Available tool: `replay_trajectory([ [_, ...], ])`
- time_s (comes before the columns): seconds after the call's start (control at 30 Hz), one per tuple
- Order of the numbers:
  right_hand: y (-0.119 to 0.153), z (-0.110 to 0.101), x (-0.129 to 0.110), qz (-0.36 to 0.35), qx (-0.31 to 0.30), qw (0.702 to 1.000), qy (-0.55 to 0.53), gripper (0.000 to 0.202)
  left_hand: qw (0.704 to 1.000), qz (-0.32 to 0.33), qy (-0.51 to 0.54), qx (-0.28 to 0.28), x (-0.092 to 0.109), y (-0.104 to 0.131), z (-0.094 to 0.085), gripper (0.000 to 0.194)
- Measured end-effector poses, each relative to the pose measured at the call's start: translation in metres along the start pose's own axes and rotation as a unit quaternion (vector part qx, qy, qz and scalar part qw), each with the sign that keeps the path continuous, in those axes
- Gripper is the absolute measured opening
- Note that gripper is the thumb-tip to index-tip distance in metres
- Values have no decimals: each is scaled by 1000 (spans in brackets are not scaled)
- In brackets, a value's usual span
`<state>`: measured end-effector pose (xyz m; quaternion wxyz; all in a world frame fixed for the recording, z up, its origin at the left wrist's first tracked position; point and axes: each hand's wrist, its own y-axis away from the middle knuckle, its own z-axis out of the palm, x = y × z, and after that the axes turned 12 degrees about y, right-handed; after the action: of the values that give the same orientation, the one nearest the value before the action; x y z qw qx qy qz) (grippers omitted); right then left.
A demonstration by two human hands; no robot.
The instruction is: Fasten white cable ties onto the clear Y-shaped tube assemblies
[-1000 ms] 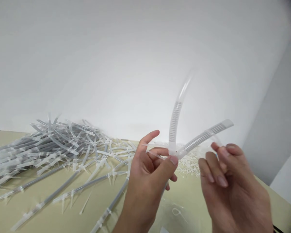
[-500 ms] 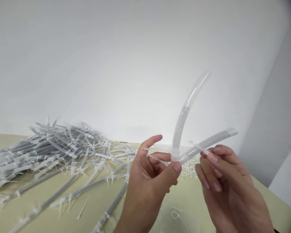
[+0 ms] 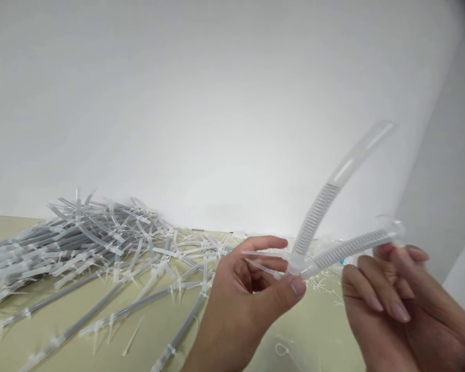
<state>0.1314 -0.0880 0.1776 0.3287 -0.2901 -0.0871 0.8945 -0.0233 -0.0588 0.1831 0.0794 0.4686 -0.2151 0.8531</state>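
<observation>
My left hand [image 3: 251,294] pinches the joint of a clear tube assembly [image 3: 318,219] between thumb and fingers. Two branches with coiled springs inside spread from that joint, one curving up to the right and one lying lower. Thin white tie tails stick out to the left over my fingers. My right hand [image 3: 399,289] has its thumb and forefinger closed at the far end of the lower branch, on a small white zip tie [image 3: 397,240] whose loop is blurred around the tube end.
A large pile of similar tubes [image 3: 101,227] lies on the left of the yellowish table [image 3: 313,330], with several long ones reaching toward the front. Small white ties are scattered behind my hands, and a looped tie [image 3: 282,350] lies in front. A pale wall stands behind.
My right hand has moved right, from the middle of the lower branch to its far end, with the tie. The tube assembly has shifted right and its upper branch leans further right.
</observation>
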Motion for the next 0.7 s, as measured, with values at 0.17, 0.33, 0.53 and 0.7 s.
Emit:
replay_trajectory([
  [0.17, -14, -25, -14, 12, -13, 997, -76, 18, 999, 15, -48, 3, 0, 0, 0, 31],
  [0.33, -7, -24, -13, 96, -65, 990, -80, 16, 999, 21, -22, 15, -1, -3, -1, 29],
  [0.53, -5, -26, -20, 135, -107, 983, -65, 12, 999, 27, -42, 8, -1, -2, 0, 26],
  [0.7, -2, -21, -22, 143, -93, 983, -73, 13, 998, 20, -63, 4, -1, 0, -1, 28],
])
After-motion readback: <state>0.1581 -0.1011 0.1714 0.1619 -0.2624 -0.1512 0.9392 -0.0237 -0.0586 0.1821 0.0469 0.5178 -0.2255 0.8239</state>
